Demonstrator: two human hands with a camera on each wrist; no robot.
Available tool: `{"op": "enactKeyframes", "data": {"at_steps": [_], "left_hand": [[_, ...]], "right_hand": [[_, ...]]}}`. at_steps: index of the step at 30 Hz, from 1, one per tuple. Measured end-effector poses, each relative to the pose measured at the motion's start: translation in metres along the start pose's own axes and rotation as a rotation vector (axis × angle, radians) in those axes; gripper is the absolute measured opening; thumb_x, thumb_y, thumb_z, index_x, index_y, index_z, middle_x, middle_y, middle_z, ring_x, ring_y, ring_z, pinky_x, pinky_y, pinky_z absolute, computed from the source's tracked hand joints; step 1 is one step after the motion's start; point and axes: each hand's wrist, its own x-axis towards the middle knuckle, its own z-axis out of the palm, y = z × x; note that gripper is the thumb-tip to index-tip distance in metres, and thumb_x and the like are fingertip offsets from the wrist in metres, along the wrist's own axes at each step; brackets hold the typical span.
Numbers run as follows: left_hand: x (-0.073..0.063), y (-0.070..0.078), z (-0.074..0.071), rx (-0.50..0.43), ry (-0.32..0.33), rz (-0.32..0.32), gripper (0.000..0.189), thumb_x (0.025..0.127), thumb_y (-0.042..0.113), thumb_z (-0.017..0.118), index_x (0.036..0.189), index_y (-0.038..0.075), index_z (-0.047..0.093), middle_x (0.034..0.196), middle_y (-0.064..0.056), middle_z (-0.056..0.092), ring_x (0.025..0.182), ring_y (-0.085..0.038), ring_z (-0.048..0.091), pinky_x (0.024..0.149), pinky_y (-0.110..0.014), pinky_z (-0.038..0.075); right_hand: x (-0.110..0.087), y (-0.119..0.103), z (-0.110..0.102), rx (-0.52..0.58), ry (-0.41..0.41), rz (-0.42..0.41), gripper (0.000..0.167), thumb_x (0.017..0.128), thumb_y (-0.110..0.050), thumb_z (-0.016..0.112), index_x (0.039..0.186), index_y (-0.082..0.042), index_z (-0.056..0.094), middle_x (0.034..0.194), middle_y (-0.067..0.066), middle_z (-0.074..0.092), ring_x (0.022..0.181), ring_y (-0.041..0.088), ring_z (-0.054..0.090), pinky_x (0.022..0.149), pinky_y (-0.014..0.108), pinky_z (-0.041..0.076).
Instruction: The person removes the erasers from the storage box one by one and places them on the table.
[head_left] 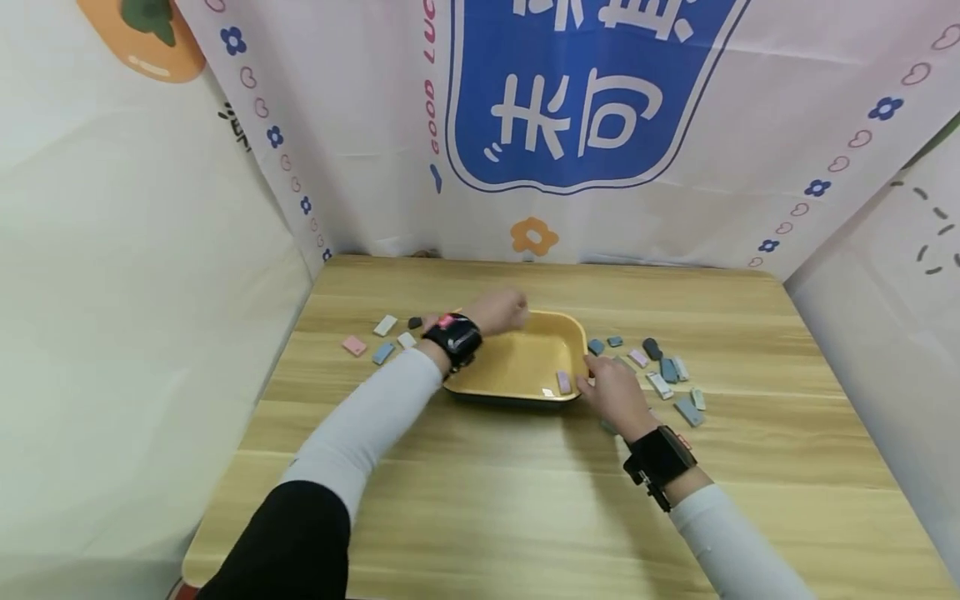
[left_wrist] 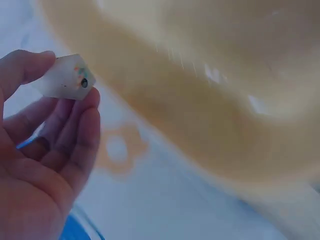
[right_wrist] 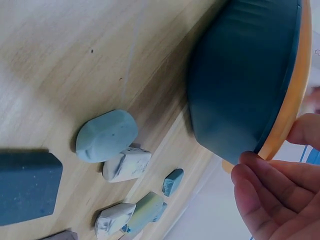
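Note:
A yellow tray with a dark outer shell stands on the table, a small lilac eraser lying inside near its right front corner. My left hand is over the tray's back rim in the head view, somewhat blurred. In the left wrist view it pinches a whitish, worn eraser between thumb and fingertips, beside the tray's edge. At the tray's right side, my right hand grips the rim, thumb on the yellow edge and fingers against the dark outside.
Several erasers lie right of the tray, among them a grey-blue one and a dark one. More sit to the left, including a pink one and a blue one. A printed cloth hangs behind the wooden table.

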Motion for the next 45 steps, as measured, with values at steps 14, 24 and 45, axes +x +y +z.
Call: {"op": "enactKeyframes", "data": {"at_steps": [14,24,45], "left_hand": [[-0.09,-0.079,0.008,0.013,0.171,-0.331,0.032,0.098,0.028,0.053,0.104,0.001,0.068,0.098,-0.015,0.071,0.081,-0.025,0.065,0.075,-0.04,0.054],[-0.082,-0.076,0.018,0.194,0.144,-0.268,0.024,0.097,0.025,0.054,0.094,0.005,0.066,0.096,-0.016,0.071,0.088,-0.033,0.068,0.075,-0.046,0.055],[0.006,0.072,0.086,0.307,-0.25,0.179,0.011,0.09,0.026,0.067,0.094,0.019,0.074,0.093,0.004,0.071,0.087,-0.014,0.064,0.082,-0.03,0.052]], "right_hand": [[0.0,0.021,-0.01,-0.015,-0.013,0.011,0.027,0.086,-0.011,0.066,0.105,0.008,0.067,0.079,0.015,0.069,0.068,0.026,0.063,0.063,0.042,0.051],[0.004,0.016,-0.015,0.005,-0.052,0.039,0.034,0.088,-0.012,0.064,0.115,0.01,0.064,0.084,0.018,0.07,0.072,0.027,0.064,0.067,0.042,0.052],[0.0,-0.001,0.003,0.013,-0.038,0.05,0.01,0.085,-0.011,0.067,0.086,-0.003,0.061,0.067,0.007,0.06,0.056,0.016,0.048,0.052,0.029,0.039]]}}
